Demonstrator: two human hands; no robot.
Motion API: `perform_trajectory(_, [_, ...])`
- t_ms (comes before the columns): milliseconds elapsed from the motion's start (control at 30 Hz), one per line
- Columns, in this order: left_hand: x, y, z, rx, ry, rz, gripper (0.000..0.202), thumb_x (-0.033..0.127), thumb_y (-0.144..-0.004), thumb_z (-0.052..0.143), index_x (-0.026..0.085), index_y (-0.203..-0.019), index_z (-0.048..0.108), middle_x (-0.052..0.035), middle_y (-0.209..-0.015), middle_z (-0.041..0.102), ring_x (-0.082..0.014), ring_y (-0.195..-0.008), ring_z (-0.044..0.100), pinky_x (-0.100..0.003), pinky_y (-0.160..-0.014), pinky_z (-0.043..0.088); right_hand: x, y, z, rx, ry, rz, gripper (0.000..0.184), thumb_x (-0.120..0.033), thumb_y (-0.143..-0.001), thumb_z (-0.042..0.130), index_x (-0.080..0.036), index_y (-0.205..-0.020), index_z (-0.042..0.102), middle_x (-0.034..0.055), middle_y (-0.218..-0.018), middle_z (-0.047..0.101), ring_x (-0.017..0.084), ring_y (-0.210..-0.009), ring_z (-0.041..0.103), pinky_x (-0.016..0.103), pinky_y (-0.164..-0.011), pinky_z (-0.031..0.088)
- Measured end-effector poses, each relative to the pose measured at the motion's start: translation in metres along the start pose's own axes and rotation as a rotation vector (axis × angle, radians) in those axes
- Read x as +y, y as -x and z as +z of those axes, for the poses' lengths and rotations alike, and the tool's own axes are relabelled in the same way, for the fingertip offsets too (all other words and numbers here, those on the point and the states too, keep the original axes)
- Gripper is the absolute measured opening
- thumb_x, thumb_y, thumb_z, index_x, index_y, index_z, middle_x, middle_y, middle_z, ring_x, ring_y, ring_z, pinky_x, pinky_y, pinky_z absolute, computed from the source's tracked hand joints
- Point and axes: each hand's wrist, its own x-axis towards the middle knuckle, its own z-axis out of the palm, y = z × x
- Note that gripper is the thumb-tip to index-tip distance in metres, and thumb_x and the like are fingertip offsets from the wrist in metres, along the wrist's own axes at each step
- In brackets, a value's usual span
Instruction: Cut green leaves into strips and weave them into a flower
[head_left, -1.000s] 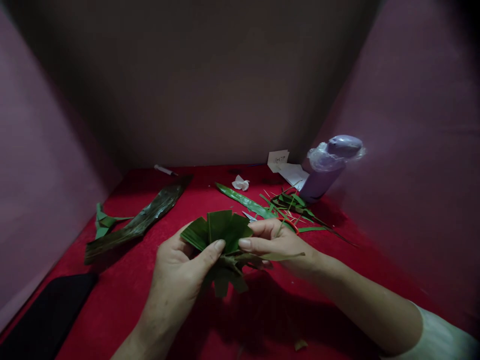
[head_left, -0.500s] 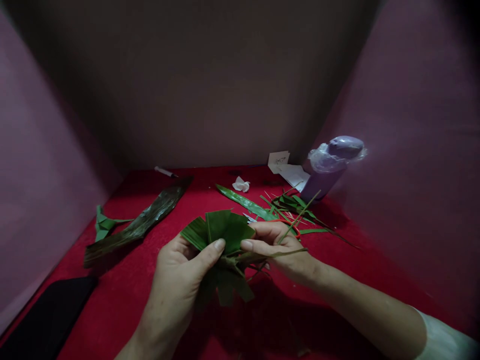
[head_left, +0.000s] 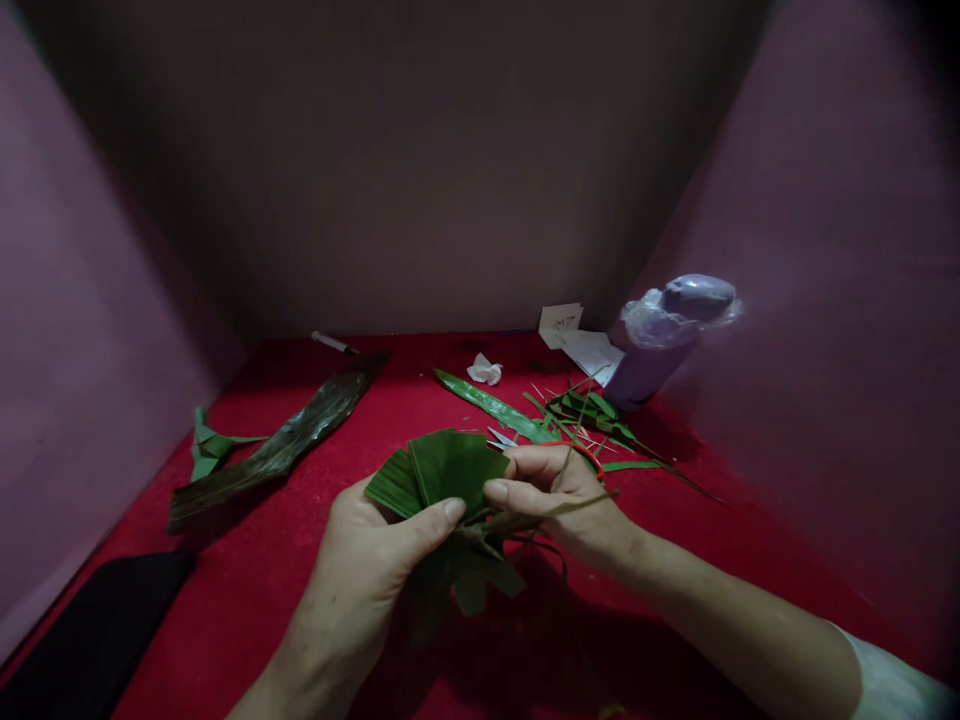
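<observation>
Between my hands is a fan-shaped bundle of folded green leaf pieces (head_left: 457,468), with more cut leaf ends hanging below and thin brownish strips at its middle. My left hand (head_left: 382,545) is closed on the bundle, its thumb pressed over the lower front of the fan. At the fan's right edge, my right hand (head_left: 559,500) pinches a leaf piece between thumb and fingers; a thin dry strip (head_left: 577,505) passes across this hand. Scissors with red handles (head_left: 589,457) lie just behind my right hand, partly hidden by it.
A long dark leaf (head_left: 292,430) and a folded leaf shape (head_left: 208,445) lie on the left of the red cloth (head_left: 255,600). Beyond are a syringe (head_left: 334,343), crumpled tissue (head_left: 484,369), leaf scraps (head_left: 589,408), papers (head_left: 592,352) and a purple bottle (head_left: 652,365). A black flat object (head_left: 97,630) sits front left.
The bundle and my left hand have shifted slightly right and down, and the leaf fan has turned a little. My right hand keeps its pinch at the fan's edge.
</observation>
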Motion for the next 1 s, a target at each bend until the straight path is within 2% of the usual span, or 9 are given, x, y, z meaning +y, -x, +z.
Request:
perform_trajectory(100, [-0.002, 0.000, -0.002, 0.086, -0.035, 0.012, 0.026, 0.021, -0.067, 0.072, 0.012, -0.091, 0.070, -0.0074, -0.074, 0.072, -0.0225, -0.059, 0.066, -0.030, -0.050, 0.054, -0.001, -0.001, -0.003, -0.017, 0.002, 0.004, 0.026, -0.033, -0.067, 0.074, -0.014, -0.064, 0.058, -0.0028, -0.054, 0.058, 0.006, -0.046, 0.052, 0.017, -0.045, 0.040])
perform_trajectory(200, [-0.005, -0.002, -0.008, 0.178, -0.072, 0.058, 0.025, 0.021, -0.064, 0.075, 0.014, -0.088, 0.071, -0.0038, -0.066, 0.071, -0.0231, -0.067, 0.068, -0.029, -0.059, 0.056, -0.008, -0.002, -0.007, 0.025, -0.028, -0.010, 0.027, -0.034, -0.066, 0.076, -0.015, -0.076, 0.060, -0.0010, -0.060, 0.064, 0.005, -0.039, 0.050, 0.015, -0.036, 0.036])
perform_trajectory(300, [-0.007, -0.005, -0.012, 0.179, -0.089, 0.107, 0.024, 0.022, -0.066, 0.074, 0.017, -0.089, 0.071, -0.0035, -0.074, 0.072, -0.0230, -0.074, 0.068, -0.030, -0.065, 0.056, -0.017, -0.002, -0.010, 0.040, -0.078, 0.022, 0.029, -0.033, -0.067, 0.075, -0.016, -0.084, 0.059, -0.0001, -0.063, 0.066, 0.006, -0.039, 0.053, 0.015, -0.034, 0.037])
perform_trajectory(433, [-0.005, -0.006, -0.012, 0.195, -0.092, 0.120, 0.021, 0.021, -0.065, 0.074, 0.019, -0.086, 0.072, -0.0035, -0.080, 0.074, -0.0197, -0.070, 0.068, -0.028, -0.065, 0.056, -0.021, -0.003, -0.014, 0.035, -0.133, -0.037, 0.025, -0.028, -0.072, 0.072, -0.016, -0.089, 0.060, 0.0029, -0.075, 0.068, 0.010, -0.060, 0.063, 0.014, -0.044, 0.044])
perform_trajectory(533, [-0.002, -0.005, -0.010, 0.214, -0.092, 0.111, 0.019, 0.021, -0.065, 0.074, 0.018, -0.084, 0.072, -0.0040, -0.079, 0.074, -0.0191, -0.067, 0.068, -0.028, -0.064, 0.056, -0.018, -0.003, -0.015, 0.070, -0.116, -0.100, 0.017, -0.029, -0.078, 0.067, -0.015, -0.087, 0.061, 0.0034, -0.074, 0.068, 0.008, -0.054, 0.059, 0.012, -0.037, 0.038])
perform_trajectory(667, [-0.004, -0.005, -0.012, 0.206, -0.067, 0.079, 0.020, 0.022, -0.064, 0.075, 0.017, -0.083, 0.072, -0.0042, -0.074, 0.074, -0.0192, -0.061, 0.067, -0.029, -0.058, 0.056, -0.019, -0.002, -0.015, 0.173, -0.139, -0.164, 0.020, -0.024, -0.074, 0.070, -0.016, -0.090, 0.062, 0.0020, -0.074, 0.067, 0.004, -0.043, 0.051, 0.012, -0.033, 0.032])
perform_trajectory(767, [-0.006, -0.007, -0.012, 0.202, -0.044, 0.074, 0.019, 0.021, -0.062, 0.076, 0.017, -0.081, 0.073, -0.0033, -0.074, 0.074, -0.0181, -0.059, 0.066, -0.029, -0.056, 0.056, -0.021, -0.001, -0.015, 0.210, -0.159, -0.188, 0.020, -0.030, -0.076, 0.067, -0.018, -0.091, 0.061, 0.0005, -0.073, 0.066, 0.004, -0.041, 0.050, 0.013, -0.031, 0.028])
perform_trajectory(867, [-0.005, -0.007, -0.011, 0.207, -0.045, 0.097, 0.022, 0.019, -0.062, 0.076, 0.016, -0.083, 0.073, -0.0038, -0.077, 0.074, -0.0180, -0.063, 0.066, -0.028, -0.058, 0.056, -0.021, 0.000, -0.016, 0.164, -0.127, -0.175, 0.019, -0.035, -0.080, 0.063, -0.017, -0.085, 0.063, -0.0011, -0.062, 0.062, 0.003, -0.039, 0.045, 0.013, -0.034, 0.026])
perform_trajectory(1000, [-0.001, -0.005, -0.009, 0.188, -0.057, 0.075, 0.025, 0.020, -0.064, 0.074, 0.014, -0.088, 0.071, -0.0054, -0.073, 0.073, -0.0180, -0.057, 0.065, -0.027, -0.052, 0.055, -0.020, -0.002, -0.022, 0.004, -0.039, -0.172, 0.016, -0.029, -0.074, 0.070, -0.017, -0.081, 0.062, -0.0041, -0.052, 0.055, 0.004, -0.041, 0.042, 0.014, -0.037, 0.025])
